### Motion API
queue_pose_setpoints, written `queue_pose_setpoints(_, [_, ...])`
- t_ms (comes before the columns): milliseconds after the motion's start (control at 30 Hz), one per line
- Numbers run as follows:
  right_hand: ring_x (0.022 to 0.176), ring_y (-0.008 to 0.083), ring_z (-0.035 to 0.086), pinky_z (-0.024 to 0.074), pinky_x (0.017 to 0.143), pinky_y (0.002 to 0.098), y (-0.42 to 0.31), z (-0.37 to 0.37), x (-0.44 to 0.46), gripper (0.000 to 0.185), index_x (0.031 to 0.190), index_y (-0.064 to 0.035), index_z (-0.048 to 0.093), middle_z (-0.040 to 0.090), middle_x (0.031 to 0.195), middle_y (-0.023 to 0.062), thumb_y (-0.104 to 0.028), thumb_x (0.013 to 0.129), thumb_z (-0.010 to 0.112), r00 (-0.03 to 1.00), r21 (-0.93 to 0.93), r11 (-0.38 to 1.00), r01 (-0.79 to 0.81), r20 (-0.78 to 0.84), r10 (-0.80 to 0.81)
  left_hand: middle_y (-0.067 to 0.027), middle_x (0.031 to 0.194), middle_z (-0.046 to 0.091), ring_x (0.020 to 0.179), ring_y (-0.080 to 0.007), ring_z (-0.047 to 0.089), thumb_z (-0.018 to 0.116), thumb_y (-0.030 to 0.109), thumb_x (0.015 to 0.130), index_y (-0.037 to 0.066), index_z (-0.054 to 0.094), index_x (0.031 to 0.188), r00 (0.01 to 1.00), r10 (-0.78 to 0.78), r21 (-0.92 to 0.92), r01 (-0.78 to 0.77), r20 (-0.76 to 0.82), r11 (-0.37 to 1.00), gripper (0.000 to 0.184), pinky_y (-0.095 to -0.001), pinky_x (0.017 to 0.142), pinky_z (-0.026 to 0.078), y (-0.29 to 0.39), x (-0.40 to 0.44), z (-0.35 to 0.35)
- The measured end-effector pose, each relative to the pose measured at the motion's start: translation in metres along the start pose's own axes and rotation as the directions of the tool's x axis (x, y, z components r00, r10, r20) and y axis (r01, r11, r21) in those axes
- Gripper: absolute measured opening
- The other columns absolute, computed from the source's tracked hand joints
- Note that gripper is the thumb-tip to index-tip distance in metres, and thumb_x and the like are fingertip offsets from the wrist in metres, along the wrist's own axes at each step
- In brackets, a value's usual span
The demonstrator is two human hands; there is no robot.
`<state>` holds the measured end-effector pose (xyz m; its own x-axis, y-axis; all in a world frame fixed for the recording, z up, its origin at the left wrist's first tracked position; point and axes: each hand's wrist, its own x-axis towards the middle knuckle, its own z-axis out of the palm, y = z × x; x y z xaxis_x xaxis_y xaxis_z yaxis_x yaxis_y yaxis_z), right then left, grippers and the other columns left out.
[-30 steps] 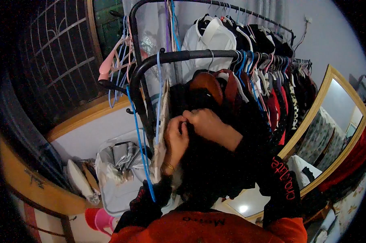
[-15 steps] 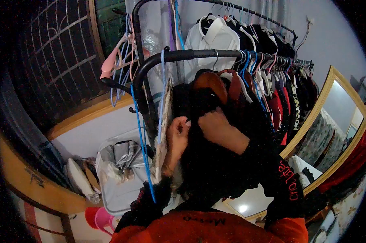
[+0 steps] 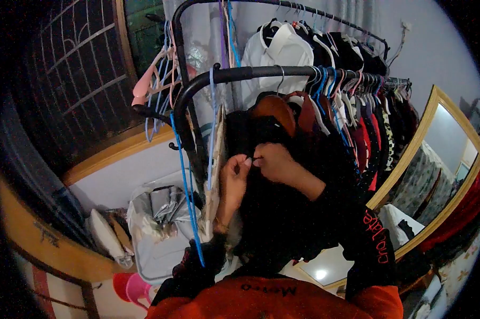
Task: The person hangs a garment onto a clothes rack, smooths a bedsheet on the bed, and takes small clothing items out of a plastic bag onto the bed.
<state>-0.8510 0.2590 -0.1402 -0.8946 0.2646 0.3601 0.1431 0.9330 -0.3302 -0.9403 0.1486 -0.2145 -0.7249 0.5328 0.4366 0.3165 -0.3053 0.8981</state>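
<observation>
Working at the front of the black garment [image 3: 282, 223], which hangs by the front rail [image 3: 250, 73], I have the left hand [image 3: 232, 178] and right hand [image 3: 282, 169] fingertip to fingertip. Each seems pinched onto dark cloth; I can't tell whether an edge or a fastener. Small, level pinches would suit this best, with slack between them so nothing drags on the hanger [image 3: 281, 80]. Below, the grey tub [image 3: 149, 261] holds a crumpled silver bag [image 3: 171, 204] and some clear plastic.
</observation>
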Motion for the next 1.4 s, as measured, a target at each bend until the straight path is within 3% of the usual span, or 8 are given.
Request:
queue_pose_setpoints(167, [0.083,0.0372,0.06,0.0476,0.072,0.0442,-0.009,-0.005,-0.003,0.012,0.079,-0.0013,0.061,0.062,0.084,0.0187,-0.011,0.074,0.065,0.996,0.031,0.999,0.019,-0.085,-0.016,0.0001,0.087,0.058,0.082,-0.0088,0.051,0.061,0.019,0.089,0.001,0.058,0.095,0.999,-0.025,0.074,0.027,-0.037,0.997,0.019,-0.0231,0.077,0.041,0.019,-0.005,0.003])
queue_pose_setpoints(367, [0.08,0.0362,0.058,0.0441,0.071,0.0442,-0.01,0.005,-0.008,0.01,0.079,-0.0033,0.059,0.059,0.082,0.0167,-0.005,0.072,0.066,0.97,-0.03,0.998,0.062,-0.234,-0.068,-0.0004,0.083,0.057,0.078,-0.0091,0.051,0.059,0.02,0.091,0.002,0.057,0.098,0.986,0.132,0.1,-0.122,-0.097,0.987,0.02,-0.023,0.073,0.041,-0.007,0.0,0.002])
queue_pose_setpoints(433, [0.08,0.0362,0.057,0.0432,0.072,0.0444,-0.009,0.005,-0.008,0.011,0.08,-0.0039,0.058,0.059,0.081,0.0159,-0.004,0.072,0.065,0.959,-0.088,0.994,0.066,-0.271,-0.087,-0.001,0.082,0.057,0.074,-0.011,0.053,0.056,0.019,0.092,0.002,0.056,0.101,0.999,0.021,-0.1,-0.018,0.032,0.995,0.019,-0.0253,0.071,0.044,-0.002,-0.001,-0.002])
queue_pose_setpoints(533, [0.083,0.036,0.056,0.0421,0.073,0.0442,-0.002,0.004,-0.007,0.013,0.081,-0.0045,0.056,0.058,0.082,0.0145,-0.003,0.071,0.065,0.943,-0.12,0.975,0.187,-0.255,-0.212,-0.0016,0.081,0.057,0.072,-0.0124,0.055,0.054,0.018,0.093,0.002,0.056,0.103,0.992,-0.047,-0.343,0.083,0.113,0.936,0.018,-0.0276,0.071,0.047,0.004,0.0,-0.005])
queue_pose_setpoints(667, [0.086,0.0358,0.055,0.0434,0.075,0.0441,0.006,-0.004,-0.001,0.015,0.082,-0.0033,0.055,0.057,0.085,0.0149,-0.003,0.072,0.065,0.941,-0.029,0.956,0.292,-0.17,-0.293,-0.0024,0.084,0.059,0.074,-0.0125,0.057,0.055,0.016,0.092,0.002,0.056,0.104,0.99,-0.054,-0.255,0.087,0.134,0.963,0.018,-0.0289,0.072,0.049,0.002,0.004,-0.011])
queue_pose_setpoints(900, [0.085,0.0381,0.055,0.0452,0.072,0.045,0.008,-0.015,0.006,0.017,0.085,-0.0048,0.052,0.057,0.084,0.0154,0.001,0.073,0.063,0.866,0.02,0.869,0.495,-0.098,-0.49,-0.0046,0.088,0.059,0.075,-0.0135,0.059,0.056,0.009,0.09,0.002,0.056,0.104,0.95,-0.118,-0.471,0.248,0.287,0.847,0.015,-0.0295,0.071,0.052,0.006,0.007,-0.017])
queue_pose_setpoints(1000, [0.086,0.0385,0.055,0.0458,0.072,0.0455,-0.006,-0.022,0.002,0.019,0.088,-0.0054,0.053,0.058,0.083,0.0159,0.002,0.073,0.063,0.932,0.085,0.928,0.363,-0.039,-0.361,-0.0026,0.086,0.059,0.073,-0.0123,0.058,0.056,0.008,0.09,0.004,0.056,0.104,0.944,-0.146,-0.487,0.281,0.296,0.827,0.014,-0.0293,0.069,0.052,0.0,0.011,-0.019])
queue_pose_setpoints(1400, [0.084,0.0372,0.06,0.0476,0.071,0.0443,-0.006,-0.026,0.012,0.026,0.101,-0.0095,0.056,0.06,0.084,0.0175,-0.003,0.077,0.064,0.901,0.146,0.896,0.419,0.061,-0.431,-0.0003,0.086,0.057,0.068,-0.0076,0.055,0.051,0.004,0.091,0.005,0.056,0.107,0.922,-0.217,-0.603,0.375,0.32,0.704,0.017,-0.0193,0.062,0.051,0.001,0.006,-0.019])
